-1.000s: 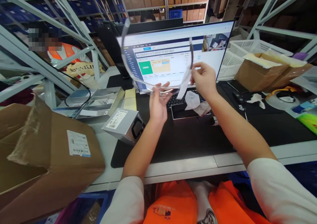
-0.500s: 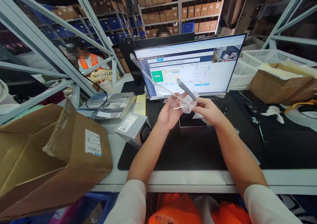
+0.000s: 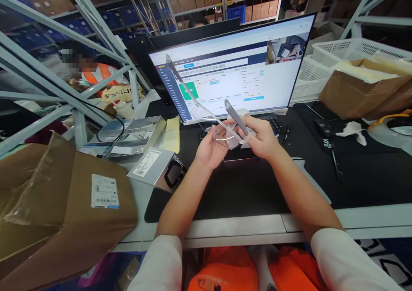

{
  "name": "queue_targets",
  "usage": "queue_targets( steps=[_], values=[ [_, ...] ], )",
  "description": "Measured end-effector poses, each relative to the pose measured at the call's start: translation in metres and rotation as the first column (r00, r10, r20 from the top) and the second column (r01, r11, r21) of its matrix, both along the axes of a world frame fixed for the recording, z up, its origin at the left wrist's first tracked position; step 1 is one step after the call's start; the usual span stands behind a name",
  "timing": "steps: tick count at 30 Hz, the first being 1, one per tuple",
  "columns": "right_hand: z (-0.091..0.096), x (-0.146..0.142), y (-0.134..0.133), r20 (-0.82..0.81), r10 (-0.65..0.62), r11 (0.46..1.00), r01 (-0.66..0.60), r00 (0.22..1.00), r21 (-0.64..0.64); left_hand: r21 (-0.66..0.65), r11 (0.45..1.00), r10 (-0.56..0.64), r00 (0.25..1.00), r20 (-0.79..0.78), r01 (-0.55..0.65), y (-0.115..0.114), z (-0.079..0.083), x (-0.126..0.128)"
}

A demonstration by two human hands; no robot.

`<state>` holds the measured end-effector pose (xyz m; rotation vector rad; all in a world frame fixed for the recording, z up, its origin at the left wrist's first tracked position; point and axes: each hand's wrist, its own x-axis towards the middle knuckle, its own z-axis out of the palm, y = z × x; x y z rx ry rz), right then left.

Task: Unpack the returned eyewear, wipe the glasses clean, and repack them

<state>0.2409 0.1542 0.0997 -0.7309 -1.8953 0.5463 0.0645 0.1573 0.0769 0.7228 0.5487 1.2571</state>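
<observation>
A pair of eyeglasses (image 3: 209, 112) with a thin clear frame and grey temple tips is held up before the monitor, temples spread and pointing up and left. My left hand (image 3: 207, 151) has its fingers curled round one side of the frame. On the other side, my right hand (image 3: 262, 137) pinches the frame close to the nearer temple. A white cloth or tissue (image 3: 243, 112) shows behind my right fingers; how it is gripped is partly hidden. Below the hands lies a black desk mat (image 3: 244, 192).
At left stand an open cardboard box (image 3: 96, 226), a grey product box (image 3: 157, 166) and a tray of small parts (image 3: 138, 136). The monitor (image 3: 225, 80) stands behind my hands. To the right are a mouse (image 3: 322, 128), a pen (image 3: 336, 164) and another carton (image 3: 363, 93).
The eyeglasses have turned, and more of their frame shows between my hands. White material covered the lens area more before. My head view has shifted slightly.
</observation>
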Motion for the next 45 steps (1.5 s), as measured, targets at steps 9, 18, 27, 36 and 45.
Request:
queue_targets(
  steps=[9,18,27,36,45],
  values=[
    [-0.005,-0.008,0.005,-0.391,-0.335,0.942,0.295,0.857,-0.160,0.118,0.991,0.076,0.995,-0.057,-0.068,-0.001,-0.002,-0.001],
    [-0.005,-0.016,0.005,-0.351,-0.091,0.835,-0.121,0.932,-0.537,0.221,0.975,0.050,0.998,-0.037,-0.041,-0.003,-0.008,0.002],
    [0.005,-0.019,-0.003,-0.675,-0.083,0.692,-0.445,0.734,-0.568,0.226,0.969,-0.084,0.993,-0.082,0.100,-0.011,-0.009,0.003],
    [0.006,-0.015,0.001,-0.785,-0.128,0.832,-0.366,0.606,-0.418,0.256,0.967,0.012,0.994,-0.106,0.016,-0.007,-0.016,0.016],
    [0.016,0.022,0.003,-0.532,-0.169,0.913,-0.071,0.830,-0.401,0.293,0.843,0.474,0.881,-0.005,-0.452,0.023,-0.008,-0.021]
  ],
)
